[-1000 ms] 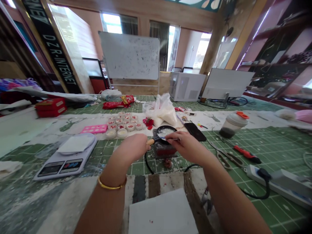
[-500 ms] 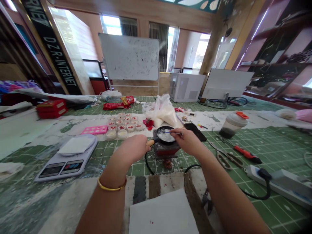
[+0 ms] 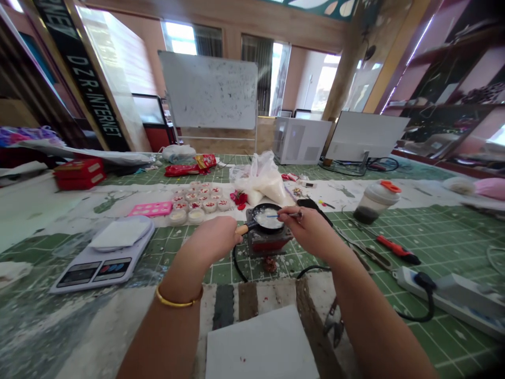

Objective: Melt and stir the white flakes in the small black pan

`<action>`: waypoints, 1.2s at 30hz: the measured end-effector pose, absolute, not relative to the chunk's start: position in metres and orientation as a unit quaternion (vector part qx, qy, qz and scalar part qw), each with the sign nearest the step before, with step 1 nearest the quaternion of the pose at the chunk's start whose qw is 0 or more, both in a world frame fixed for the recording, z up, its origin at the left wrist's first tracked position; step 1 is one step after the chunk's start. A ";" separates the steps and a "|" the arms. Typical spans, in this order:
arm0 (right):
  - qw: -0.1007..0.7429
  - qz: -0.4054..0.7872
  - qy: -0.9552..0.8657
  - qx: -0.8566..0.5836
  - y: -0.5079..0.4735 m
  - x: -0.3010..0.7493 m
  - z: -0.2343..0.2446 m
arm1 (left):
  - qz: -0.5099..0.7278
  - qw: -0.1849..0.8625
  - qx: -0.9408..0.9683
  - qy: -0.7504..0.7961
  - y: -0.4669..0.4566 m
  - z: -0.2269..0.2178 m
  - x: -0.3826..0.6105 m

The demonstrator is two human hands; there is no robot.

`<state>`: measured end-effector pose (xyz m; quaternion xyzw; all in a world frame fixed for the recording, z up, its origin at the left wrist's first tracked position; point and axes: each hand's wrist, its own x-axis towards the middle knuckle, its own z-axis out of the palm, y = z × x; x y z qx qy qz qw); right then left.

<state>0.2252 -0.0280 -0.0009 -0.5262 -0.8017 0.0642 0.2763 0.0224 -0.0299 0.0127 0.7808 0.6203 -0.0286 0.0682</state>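
Gripping the wooden handle (image 3: 242, 229) of the small black pan (image 3: 268, 218), the left hand (image 3: 215, 239) is closing its fingers around it from the near-left side. The pan is sitting on a red heater (image 3: 269, 239), its handle running from the pan toward the near left, straight into that fist. The right hand (image 3: 311, 231) is lying to the pan's right, fingers pinching a thin stirring stick (image 3: 283, 215) whose long axis is pointing left across the rim, tip resting in the white contents. Both hands are almost equally near the pan, one either side.
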 end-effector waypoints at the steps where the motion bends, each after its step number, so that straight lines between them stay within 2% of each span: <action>1: 0.289 0.065 -0.794 -0.530 -0.027 0.224 -0.003 | -0.027 0.065 0.782 0.620 -0.030 0.012 0.022; 4: 0.304 0.100 -0.809 -0.493 -0.026 0.218 -0.007 | -0.027 0.062 0.781 0.621 -0.030 0.012 0.022; 8: 0.268 0.127 -0.826 -0.479 -0.027 0.228 -0.003 | -0.031 0.071 0.778 0.624 -0.030 0.013 0.021; 15: 0.268 0.090 -0.755 -0.591 -0.011 0.250 -0.004 | -0.032 0.065 0.783 0.617 -0.029 0.012 0.021; 19: 0.263 0.109 -0.782 -0.554 -0.015 0.249 -0.002 | -0.029 0.069 0.783 0.618 -0.029 0.012 0.020; 23: 0.252 0.064 -0.762 -0.593 -0.019 0.255 0.004 | -0.027 0.070 0.781 0.619 -0.029 0.012 0.020; 27: 0.229 0.105 -0.789 -0.560 -0.019 0.259 0.007 | -0.032 0.076 0.784 0.615 -0.029 0.012 0.020; 29: 0.245 0.085 -0.780 -0.570 -0.019 0.260 0.007 | -0.035 0.079 0.781 0.619 -0.030 0.013 0.020; 32: 0.222 0.038 -0.759 -0.611 -0.019 0.260 0.008 | -0.037 0.077 0.778 0.622 -0.030 0.013 0.020; 36: 0.222 0.076 -0.787 -0.571 -0.024 0.258 0.011 | -0.037 0.072 0.779 0.622 -0.029 0.013 0.021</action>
